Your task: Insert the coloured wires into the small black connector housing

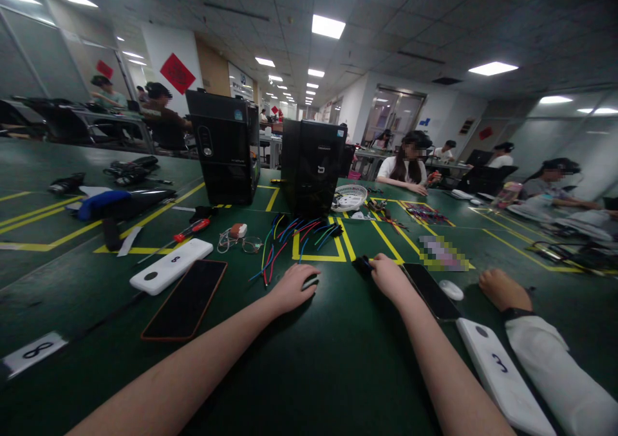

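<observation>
My left hand [293,289] rests on the green table with its fingers curled over a small pale piece [310,283], whose kind I cannot make out. To its right, my right hand [386,276] is closed on a small dark object [362,265], mostly black and too blurred to name. Just beyond my left hand lie loose red, blue, green and yellow wires [275,252], with more wires [316,233] fanned out beside them. A black phone [429,289] lies right of my right hand, and another phone [187,299] in an orange-edged case lies left of my left hand.
Two black computer towers [224,159] stand behind the wires. A white basket [350,198] sits beside them. At left are a white power bank [171,266], a red screwdriver [193,230] and glasses [248,244]. Another person's hand [505,291] rests at right, near a second power bank [502,371].
</observation>
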Demonstrator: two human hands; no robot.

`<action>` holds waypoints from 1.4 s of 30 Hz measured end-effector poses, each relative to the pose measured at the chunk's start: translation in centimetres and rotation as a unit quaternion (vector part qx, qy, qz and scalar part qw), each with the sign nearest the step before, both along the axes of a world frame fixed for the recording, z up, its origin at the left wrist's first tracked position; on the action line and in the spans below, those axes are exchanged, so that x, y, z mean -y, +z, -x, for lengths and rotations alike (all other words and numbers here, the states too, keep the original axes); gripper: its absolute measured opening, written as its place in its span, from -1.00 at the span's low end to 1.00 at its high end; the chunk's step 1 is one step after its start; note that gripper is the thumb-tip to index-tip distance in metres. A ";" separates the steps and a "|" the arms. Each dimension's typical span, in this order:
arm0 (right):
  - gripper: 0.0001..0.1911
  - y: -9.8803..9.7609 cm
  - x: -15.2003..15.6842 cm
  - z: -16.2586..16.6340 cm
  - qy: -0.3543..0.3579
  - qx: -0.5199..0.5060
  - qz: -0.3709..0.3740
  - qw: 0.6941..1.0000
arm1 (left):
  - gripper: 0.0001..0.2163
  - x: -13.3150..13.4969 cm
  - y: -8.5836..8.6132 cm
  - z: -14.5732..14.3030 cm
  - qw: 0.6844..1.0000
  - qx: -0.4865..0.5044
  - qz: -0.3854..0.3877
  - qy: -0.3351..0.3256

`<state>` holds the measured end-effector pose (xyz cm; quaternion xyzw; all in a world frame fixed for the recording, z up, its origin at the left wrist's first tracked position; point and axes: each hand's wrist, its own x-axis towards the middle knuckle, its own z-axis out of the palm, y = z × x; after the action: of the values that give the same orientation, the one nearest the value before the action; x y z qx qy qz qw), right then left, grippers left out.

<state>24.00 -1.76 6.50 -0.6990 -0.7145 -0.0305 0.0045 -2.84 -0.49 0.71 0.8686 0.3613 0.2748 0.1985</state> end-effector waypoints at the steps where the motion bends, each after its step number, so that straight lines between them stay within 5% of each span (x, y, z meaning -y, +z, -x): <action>1: -0.71 -0.2 0.2 1.6 0.053 -0.029 -0.017 0.998 | -0.64 -0.1 -0.1 0.0 1.000 0.013 0.004 0.012; 5: -0.75 -1.3 1.6 6.8 0.240 -0.111 -0.089 0.960 | -0.44 -0.2 -0.4 -0.1 0.997 0.043 0.015 0.064; 9: -0.75 -2.4 2.3 9.0 0.306 -0.143 -0.146 0.930 | -0.65 -0.2 -0.2 -0.3 0.999 0.028 0.010 0.044; 19: -0.82 -4.3 2.5 10.2 0.306 -0.240 -0.183 0.903 | -0.77 -0.4 -0.2 -0.3 0.999 -0.002 0.007 0.043; 25: -0.82 -3.5 2.7 9.8 0.253 -0.309 -0.220 0.890 | -0.71 -0.4 -0.3 -0.2 0.999 0.007 0.008 0.045; 30: -0.89 -2.6 2.9 9.0 0.335 -0.231 -0.146 0.902 | -0.74 -0.5 -0.6 -0.3 0.998 0.027 -0.001 0.061; 35: -0.82 -3.3 1.8 8.3 0.279 -0.220 -0.203 0.912 | -0.72 -0.3 -0.2 -0.2 0.998 0.021 0.006 0.054; 42: -0.90 -4.0 1.3 8.4 0.286 -0.143 -0.184 0.930 | -0.69 -0.1 0.3 -0.1 0.999 0.009 0.022 0.043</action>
<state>15.64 -3.11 2.51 -0.4490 -0.8577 -0.0585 0.2437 -2.70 -0.43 1.05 0.8452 0.4024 0.2832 0.2085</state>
